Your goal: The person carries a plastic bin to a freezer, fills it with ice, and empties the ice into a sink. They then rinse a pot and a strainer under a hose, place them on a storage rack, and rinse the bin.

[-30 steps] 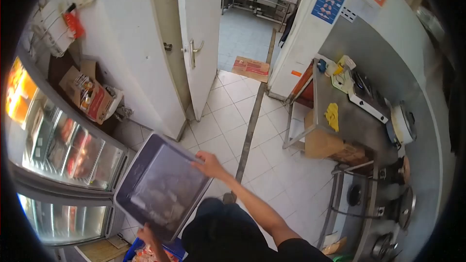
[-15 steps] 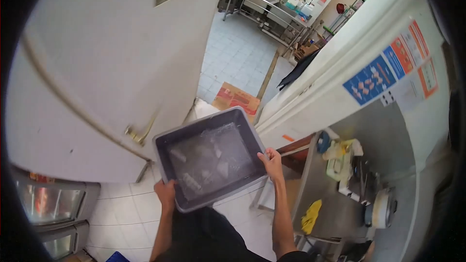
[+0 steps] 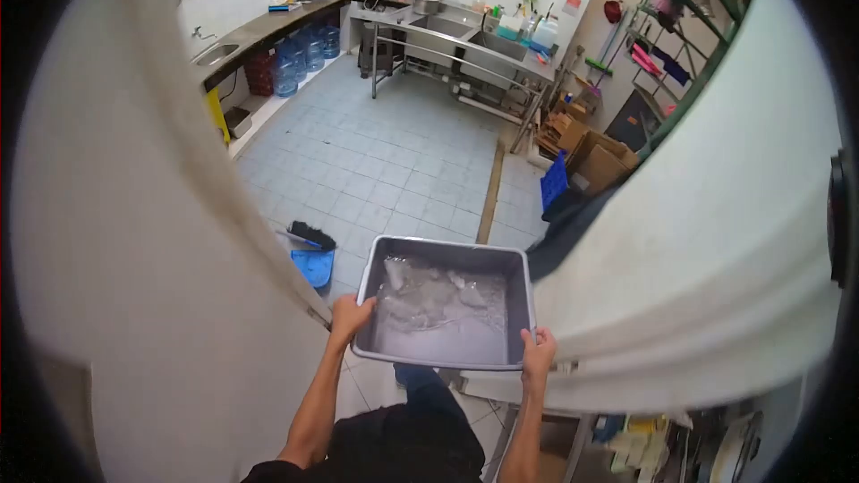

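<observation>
A grey plastic tub (image 3: 443,347) is held out in front of me in the doorway. Shallow water with pale, clear lumps that look like ice (image 3: 429,293) lies inside it. My left hand (image 3: 351,315) is closed on the tub's left rim, thumb on top. On the right rim, near the front corner, my right hand (image 3: 537,349) grips with its fingers around the outside. The undersides of both grips are hidden by the tub.
A door (image 3: 179,241) stands close at my left, a white frame (image 3: 680,277) at my right. Beyond, a blue dustpan (image 3: 313,268) and a brush (image 3: 311,235) lie on the tiled floor (image 3: 385,161). Metal sinks (image 3: 497,43) stand at the back; cardboard boxes (image 3: 599,161) are at the right.
I have moved forward into the doorway, and more of the far room shows. The tub has turned from tilted to nearly square in view, its water shifting. Both hands keep their hold.
</observation>
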Available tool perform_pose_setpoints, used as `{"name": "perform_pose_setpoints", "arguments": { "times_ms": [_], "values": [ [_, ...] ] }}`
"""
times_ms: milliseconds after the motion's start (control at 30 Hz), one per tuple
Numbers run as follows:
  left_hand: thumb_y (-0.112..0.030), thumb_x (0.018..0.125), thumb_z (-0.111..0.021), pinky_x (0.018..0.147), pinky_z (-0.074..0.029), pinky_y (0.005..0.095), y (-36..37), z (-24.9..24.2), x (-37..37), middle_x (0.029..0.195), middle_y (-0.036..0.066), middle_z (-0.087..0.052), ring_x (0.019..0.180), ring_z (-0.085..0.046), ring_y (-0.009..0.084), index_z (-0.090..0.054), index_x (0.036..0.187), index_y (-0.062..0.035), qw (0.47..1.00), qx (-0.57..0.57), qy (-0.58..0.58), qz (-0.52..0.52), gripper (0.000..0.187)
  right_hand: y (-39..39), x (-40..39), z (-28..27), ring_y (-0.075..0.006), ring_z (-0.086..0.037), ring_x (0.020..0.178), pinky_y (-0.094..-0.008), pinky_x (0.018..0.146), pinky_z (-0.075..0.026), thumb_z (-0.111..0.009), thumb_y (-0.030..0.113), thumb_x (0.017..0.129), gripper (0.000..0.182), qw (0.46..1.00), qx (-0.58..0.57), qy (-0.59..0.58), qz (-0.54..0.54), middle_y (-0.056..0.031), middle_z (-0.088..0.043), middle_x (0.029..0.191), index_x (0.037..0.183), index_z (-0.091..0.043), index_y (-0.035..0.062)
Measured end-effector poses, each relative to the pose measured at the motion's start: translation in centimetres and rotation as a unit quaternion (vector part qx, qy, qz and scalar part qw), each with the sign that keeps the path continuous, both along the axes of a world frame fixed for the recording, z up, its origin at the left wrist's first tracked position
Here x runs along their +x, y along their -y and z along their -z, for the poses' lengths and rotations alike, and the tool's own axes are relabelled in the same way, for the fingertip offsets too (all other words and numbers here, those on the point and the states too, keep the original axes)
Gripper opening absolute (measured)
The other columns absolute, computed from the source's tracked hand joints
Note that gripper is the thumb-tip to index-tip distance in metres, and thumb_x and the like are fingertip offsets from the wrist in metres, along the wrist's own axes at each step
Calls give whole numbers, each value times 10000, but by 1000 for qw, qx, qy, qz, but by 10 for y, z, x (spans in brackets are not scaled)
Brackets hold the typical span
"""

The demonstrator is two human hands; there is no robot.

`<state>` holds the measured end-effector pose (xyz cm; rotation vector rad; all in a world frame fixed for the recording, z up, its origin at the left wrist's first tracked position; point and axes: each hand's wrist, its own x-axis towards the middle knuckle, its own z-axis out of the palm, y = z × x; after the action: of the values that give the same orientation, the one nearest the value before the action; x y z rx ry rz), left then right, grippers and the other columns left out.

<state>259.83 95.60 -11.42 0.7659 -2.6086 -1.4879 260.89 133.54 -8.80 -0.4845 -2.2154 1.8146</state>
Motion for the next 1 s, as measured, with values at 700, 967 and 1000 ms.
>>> {"name": "perform_pose_setpoints", "arguments": {
  "times_ms": [700, 967, 1000],
  "values": [
    [-487, 923, -366, 797, -446, 476, 12, 2, -877, 865, 295, -629, 884, -601, 451, -664, 885, 53, 973, 92, 77, 199, 618, 6, -800, -42, -79, -452, 721, -229, 657, -367, -659, -1, 792, 166, 990, 83, -12, 114, 25, -490, 771, 840, -507, 46],
    [-469, 928, -362, 833, -428, 480, 18, -6, -1205, 926, 313, -621, 941, -586, 463, -649, 916, 75, 972, 71, 18, 224, 615, 22, -1112, -79, -71, -439, 683, -215, 647, -367, -632, -20, 806, 140, 984, 124, 20, 123, 32, -466, 729, 823, -506, 39],
    [-460, 928, -366, 834, -424, 481, 20, -14, -1228, 930, 318, -618, 940, -584, 465, -646, 922, 78, 973, 72, 12, 218, 607, 22, -1138, -77, -70, -432, 686, -217, 647, -363, -629, -23, 806, 140, 988, 111, 3, 110, 28, -468, 735, 820, -505, 41]
  ]
}}
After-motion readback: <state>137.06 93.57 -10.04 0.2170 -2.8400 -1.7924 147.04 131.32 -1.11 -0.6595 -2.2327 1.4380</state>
